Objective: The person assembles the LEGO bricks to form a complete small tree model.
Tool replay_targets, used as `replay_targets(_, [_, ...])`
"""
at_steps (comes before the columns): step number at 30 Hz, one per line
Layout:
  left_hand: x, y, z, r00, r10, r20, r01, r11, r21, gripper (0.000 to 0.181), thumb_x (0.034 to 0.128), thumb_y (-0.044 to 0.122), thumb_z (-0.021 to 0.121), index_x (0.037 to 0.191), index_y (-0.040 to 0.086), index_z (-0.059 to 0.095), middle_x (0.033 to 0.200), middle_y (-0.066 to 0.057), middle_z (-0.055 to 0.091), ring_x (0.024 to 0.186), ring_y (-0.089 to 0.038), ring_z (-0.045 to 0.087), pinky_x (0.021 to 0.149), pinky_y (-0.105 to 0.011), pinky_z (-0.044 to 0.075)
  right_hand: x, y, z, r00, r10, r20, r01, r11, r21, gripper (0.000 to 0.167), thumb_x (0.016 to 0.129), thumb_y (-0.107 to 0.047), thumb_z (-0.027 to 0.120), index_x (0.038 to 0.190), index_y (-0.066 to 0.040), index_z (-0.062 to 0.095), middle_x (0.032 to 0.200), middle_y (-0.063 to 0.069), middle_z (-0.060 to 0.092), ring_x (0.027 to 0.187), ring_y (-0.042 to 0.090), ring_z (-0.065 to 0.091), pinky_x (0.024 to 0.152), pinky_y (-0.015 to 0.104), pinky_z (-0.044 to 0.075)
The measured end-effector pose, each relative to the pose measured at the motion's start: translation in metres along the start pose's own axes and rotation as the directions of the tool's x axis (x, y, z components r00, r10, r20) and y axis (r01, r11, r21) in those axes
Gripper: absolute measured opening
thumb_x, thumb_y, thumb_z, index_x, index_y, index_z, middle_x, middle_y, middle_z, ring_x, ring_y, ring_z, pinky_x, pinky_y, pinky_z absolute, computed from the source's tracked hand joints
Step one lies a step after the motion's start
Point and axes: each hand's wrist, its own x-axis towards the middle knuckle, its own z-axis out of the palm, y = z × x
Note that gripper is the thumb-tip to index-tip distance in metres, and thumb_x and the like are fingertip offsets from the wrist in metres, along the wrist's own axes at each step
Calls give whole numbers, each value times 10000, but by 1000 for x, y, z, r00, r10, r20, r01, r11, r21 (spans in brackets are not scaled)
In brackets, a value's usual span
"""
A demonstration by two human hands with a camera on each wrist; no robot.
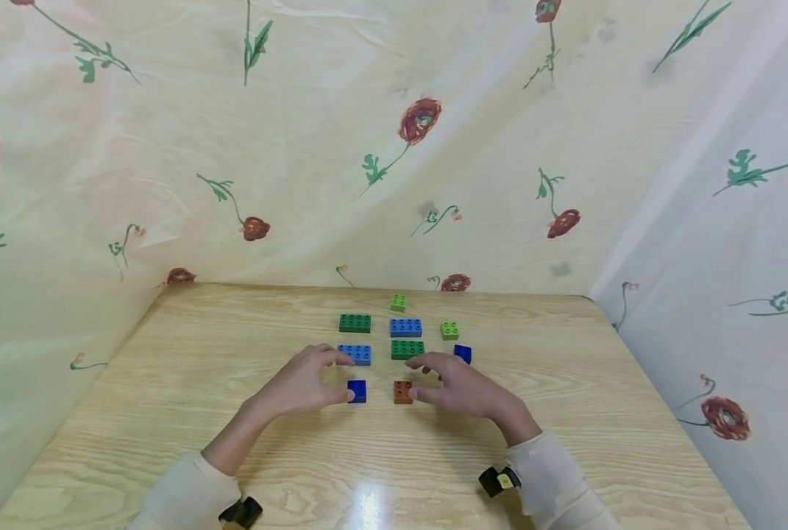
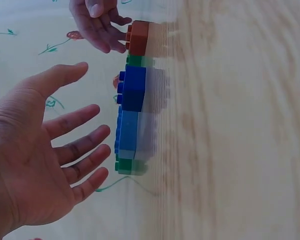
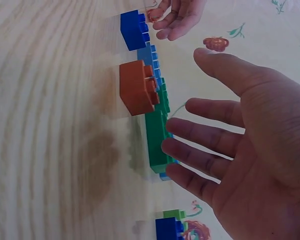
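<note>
In the head view the left hand (image 1: 307,381) hovers at the near left of the bricks, its thumb by a dark blue brick (image 1: 357,391) and its fingers by a light blue brick (image 1: 360,355). The right hand (image 1: 463,384) is over the right side, thumb beside an orange-brown brick (image 1: 403,392), fingers near a green brick (image 1: 407,350). Both wrist views show spread, relaxed fingers: the left hand (image 2: 45,145) stands apart from the dark blue brick (image 2: 134,89), the right hand (image 3: 260,145) apart from the orange-brown brick (image 3: 135,87). Neither hand holds anything.
Farther back on the wooden table (image 1: 201,353) lie a green brick (image 1: 355,323), a blue brick (image 1: 405,327) and two lime bricks (image 1: 398,302), (image 1: 449,330). Another dark blue brick (image 1: 463,353) sits behind the right hand. Flowered cloth (image 1: 314,147) hangs around the table.
</note>
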Motion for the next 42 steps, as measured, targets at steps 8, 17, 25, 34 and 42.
replay_targets(8, [2, -10, 3, 999, 50, 19, -49, 998, -30, 450, 844, 324, 830, 1241, 148, 716, 1164, -11, 688, 1110, -204, 590, 919, -447, 500, 5, 4, 9, 1000, -18, 13, 18, 1000, -1, 489, 990, -305, 696, 1409, -67, 614, 1313, 52, 695, 1150, 202, 640, 961, 442, 555])
replay_targets(17, [2, -18, 13, 998, 49, 49, -46, 997, -67, 415, 822, 294, 854, 1194, 166, 724, 1101, 48, 690, 1036, -128, 603, 918, -347, 519, 7, 8, 15, 1000, -9, 17, 9, 1000, 21, 433, 951, -237, 741, 1347, -82, 660, 1202, 2, 718, 1059, 172, 658, 905, 383, 571])
replay_targets(25, [4, -20, 18, 998, 37, 51, -31, 994, -103, 383, 822, 241, 859, 1169, 147, 725, 1064, 49, 684, 977, -121, 590, 871, -286, 513, 7, 9, 20, 1000, 30, -3, -30, 999, 19, 346, 933, -188, 754, 1274, -154, 705, 1167, -49, 716, 1023, 119, 635, 896, 334, 561])
replay_targets(34, [4, -21, 20, 1000, 9, 30, -5, 991, -133, 327, 833, 192, 842, 1137, 139, 733, 1053, 26, 690, 953, -137, 582, 849, -287, 502, 9, 13, 24, 998, 56, -29, -55, 998, 34, 307, 941, -209, 760, 1241, -165, 714, 1143, -46, 703, 993, 113, 602, 890, 355, 547])
replay_targets(42, [6, -19, 21, 1000, 7, 30, -2, 990, -140, 314, 843, 188, 834, 1135, 134, 733, 1062, 10, 692, 962, -145, 585, 854, -292, 502, 9, 14, 25, 997, 58, -53, -55, 997, 52, 287, 943, -210, 761, 1225, -177, 723, 1113, -64, 700, 963, 105, 600, 862, 291, 543])
